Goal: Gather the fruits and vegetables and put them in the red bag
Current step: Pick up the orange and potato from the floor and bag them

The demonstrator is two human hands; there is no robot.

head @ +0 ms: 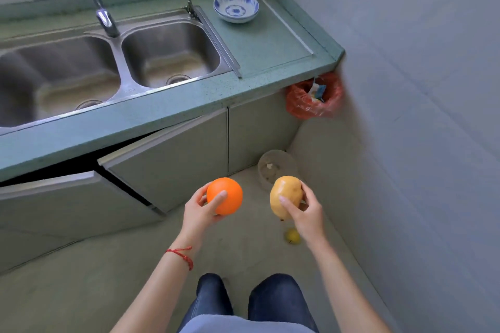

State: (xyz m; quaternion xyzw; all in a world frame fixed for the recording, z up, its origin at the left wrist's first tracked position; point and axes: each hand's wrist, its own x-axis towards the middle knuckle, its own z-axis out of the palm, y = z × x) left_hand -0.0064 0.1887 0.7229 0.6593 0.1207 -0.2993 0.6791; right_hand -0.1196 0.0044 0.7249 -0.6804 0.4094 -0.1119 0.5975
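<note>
The orange sits in the left hand, thumb across its front and fingers curled behind, so it is cupped rather than pinched, a hold that suits carrying a round, smooth fruit. The right hand grips a potato the same way, thumb on its near face and fingers wrapped round the far side. Both are held out in front of the body at about the same height, apart from each other, probably ready to be taken to the bag together.

Below the right hand a small yellow fruit lies on the floor, not yet gathered. Further off, a clear container stands on the floor by the cabinet. The red bag hangs open-mouthed under the corner of the desk, with some items already inside, so things can be dropped in from above. A blue-and-white bowl rests on the desk beside the sink.
</note>
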